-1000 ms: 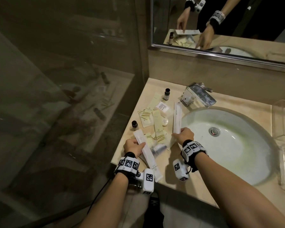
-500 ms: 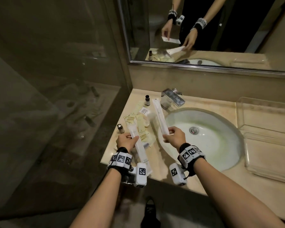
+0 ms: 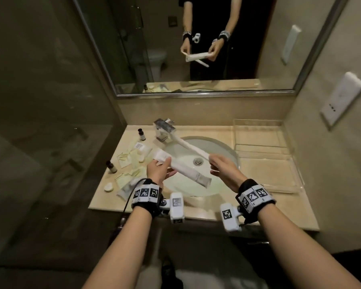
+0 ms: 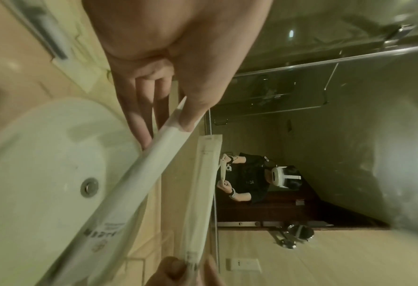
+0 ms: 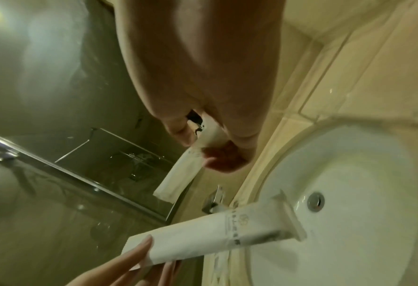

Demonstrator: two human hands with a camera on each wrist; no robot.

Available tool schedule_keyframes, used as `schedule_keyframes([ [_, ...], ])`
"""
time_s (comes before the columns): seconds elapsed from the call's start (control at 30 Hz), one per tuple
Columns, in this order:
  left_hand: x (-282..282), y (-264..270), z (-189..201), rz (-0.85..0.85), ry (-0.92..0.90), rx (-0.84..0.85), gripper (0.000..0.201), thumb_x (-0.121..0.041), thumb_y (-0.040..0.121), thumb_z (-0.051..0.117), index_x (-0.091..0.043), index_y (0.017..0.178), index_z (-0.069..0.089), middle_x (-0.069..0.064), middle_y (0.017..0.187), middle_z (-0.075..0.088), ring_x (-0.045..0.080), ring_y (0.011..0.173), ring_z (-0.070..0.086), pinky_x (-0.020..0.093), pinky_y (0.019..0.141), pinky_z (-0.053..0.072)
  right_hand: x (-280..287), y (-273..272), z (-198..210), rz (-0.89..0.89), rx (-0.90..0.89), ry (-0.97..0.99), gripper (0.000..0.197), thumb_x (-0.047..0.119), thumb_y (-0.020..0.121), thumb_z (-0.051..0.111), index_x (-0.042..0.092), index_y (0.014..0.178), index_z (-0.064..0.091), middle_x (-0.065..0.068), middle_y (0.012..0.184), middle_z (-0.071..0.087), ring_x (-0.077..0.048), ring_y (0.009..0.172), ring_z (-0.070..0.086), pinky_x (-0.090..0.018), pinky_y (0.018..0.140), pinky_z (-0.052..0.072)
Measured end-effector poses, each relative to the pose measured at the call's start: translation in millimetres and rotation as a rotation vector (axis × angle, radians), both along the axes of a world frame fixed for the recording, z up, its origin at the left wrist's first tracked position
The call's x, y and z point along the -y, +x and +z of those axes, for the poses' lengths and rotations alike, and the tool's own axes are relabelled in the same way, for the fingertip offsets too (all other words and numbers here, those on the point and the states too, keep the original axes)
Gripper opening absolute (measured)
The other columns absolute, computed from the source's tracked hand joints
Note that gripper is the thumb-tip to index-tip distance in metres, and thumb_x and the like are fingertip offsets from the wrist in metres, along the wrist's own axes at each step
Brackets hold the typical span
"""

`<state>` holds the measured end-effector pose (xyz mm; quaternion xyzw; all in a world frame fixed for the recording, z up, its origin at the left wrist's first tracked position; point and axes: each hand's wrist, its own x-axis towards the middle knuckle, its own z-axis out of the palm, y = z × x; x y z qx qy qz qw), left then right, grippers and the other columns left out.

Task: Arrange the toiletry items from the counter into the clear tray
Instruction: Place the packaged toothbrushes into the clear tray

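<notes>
Over the sink my left hand (image 3: 165,166) pinches one end of a long white packet (image 3: 188,172), which slants down to the right. In the left wrist view my thumb and fingers (image 4: 186,116) clamp that packet (image 4: 134,180). My right hand (image 3: 214,161) pinches a second long white packet (image 3: 192,148) that points up-left toward the faucet. The right wrist view shows this packet (image 5: 178,178) in my fingertips and the other packet (image 5: 215,238) below it. The clear tray (image 3: 267,170) lies on the counter to the right of the basin, apart from both hands, and looks bare.
Left of the basin (image 3: 196,188) lie two small dark-capped bottles (image 3: 141,134) (image 3: 111,166), several flat sachets (image 3: 125,158), a round soap (image 3: 108,187) and a clear-wrapped item (image 3: 126,187). The faucet (image 3: 164,130) stands at the back. A glass wall closes the left side.
Both hands have lifted their long white packets off the left counter and carried them right, over the basin. The head view has swung right, so the whole tray shows.
</notes>
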<state>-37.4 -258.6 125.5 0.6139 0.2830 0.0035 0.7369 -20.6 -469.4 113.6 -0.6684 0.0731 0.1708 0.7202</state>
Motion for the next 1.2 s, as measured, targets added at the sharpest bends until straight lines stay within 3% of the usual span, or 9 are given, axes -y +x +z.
schedule_keyframes([
  [0.1,28.8,-2.2,2.5,-0.054,-0.088,0.015,0.016,-0.007,0.092,0.06,0.003,0.104,0.056,0.016,0.097,0.065,0.028,0.082,0.067,0.032,0.067,0.062,40.1,-11.9,4.0,-0.002,0.062,-0.05,0.03,0.025,0.099,0.055,0.004,0.119,0.061,0.0,0.091,0.056,-0.011,0.078,0.052,-0.022,0.069,0.048],
  [0.27,61.4,4.2,0.1,-0.137,-0.133,0.011,0.011,-0.006,0.092,0.058,0.001,0.1,0.055,0.017,0.096,0.066,0.029,0.081,0.068,0.035,0.069,0.062,85.2,-18.8,12.0,-0.064,0.06,0.036,0.032,0.027,0.098,0.057,0.003,0.118,0.063,0.0,0.088,0.056,-0.009,0.073,0.052,-0.016,0.061,0.047],
  [0.37,78.9,19.9,-4.2,-0.188,-0.125,-0.008,0.011,-0.007,0.092,0.057,-0.001,0.102,0.057,0.016,0.097,0.066,0.028,0.083,0.068,0.035,0.068,0.062,109.8,-15.7,13.3,-0.076,0.084,-0.036,0.031,0.024,0.094,0.063,0.005,0.117,0.066,0.004,0.084,0.055,-0.006,0.071,0.052,-0.015,0.061,0.046],
  [0.47,95.5,42.1,-12.4,-0.228,-0.139,-0.028,0.003,-0.007,0.092,0.057,-0.006,0.095,0.057,0.012,0.09,0.065,0.026,0.08,0.066,0.034,0.066,0.062,132.2,-7.9,8.6,-0.158,0.053,-0.104,0.027,0.027,0.094,0.062,0.01,0.115,0.068,0.002,0.092,0.062,-0.008,0.079,0.058,-0.018,0.065,0.05],
  [0.6,117.1,74.5,-27.7,-0.286,-0.156,-0.06,0.012,-0.008,0.092,0.057,-0.004,0.103,0.056,0.014,0.097,0.064,0.025,0.082,0.066,0.033,0.064,0.062,160.5,6.5,-5.9,-0.279,-0.02,-0.182,0.03,0.032,0.093,0.064,0.011,0.113,0.07,0.001,0.103,0.068,-0.009,0.086,0.065,-0.018,0.064,0.05],
  [0.9,151.4,116.5,-60.1,-0.348,-0.112,-0.152,0.016,-0.009,0.092,0.057,-0.003,0.107,0.056,0.016,0.102,0.062,0.025,0.079,0.066,0.03,0.061,0.062,218.9,29.5,-62.7,-0.505,-0.248,-0.436,0.008,0.02,0.088,0.07,0.015,0.094,0.069,-0.014,0.084,0.07,-0.016,0.059,0.067,-0.017,0.046,0.051],
  [1.03,161.0,125.6,-71.1,-0.35,-0.08,-0.191,0.017,-0.009,0.092,0.057,-0.003,0.107,0.056,0.015,0.099,0.063,0.026,0.079,0.066,0.029,0.06,0.061,241.0,37.4,-95.4,-0.424,-0.322,-0.617,0.008,0.026,0.086,0.072,0.018,0.087,0.073,-0.005,0.076,0.071,-0.013,0.056,0.069,-0.023,0.06,0.056],
  [1.13,168.6,130.7,-76.7,-0.325,-0.059,-0.215,0.008,-0.007,0.092,0.056,-0.005,0.099,0.054,0.012,0.092,0.062,0.025,0.078,0.065,0.027,0.059,0.061,258.7,47.7,-114.4,-0.316,-0.36,-0.706,0.017,0.035,0.086,0.071,0.019,0.089,0.073,-0.003,0.078,0.071,-0.023,0.079,0.072,-0.035,0.085,0.057],
  [1.2,173.9,133.3,-79.0,-0.298,-0.049,-0.225,0.004,-0.007,0.091,0.057,-0.007,0.093,0.054,0.011,0.09,0.062,0.025,0.078,0.065,0.027,0.059,0.061,264.2,54.6,-115.2,-0.229,-0.379,-0.789,0.015,0.035,0.089,0.067,0.021,0.091,0.071,-0.007,0.084,0.073,-0.026,0.089,0.07,-0.033,0.087,0.054],
])
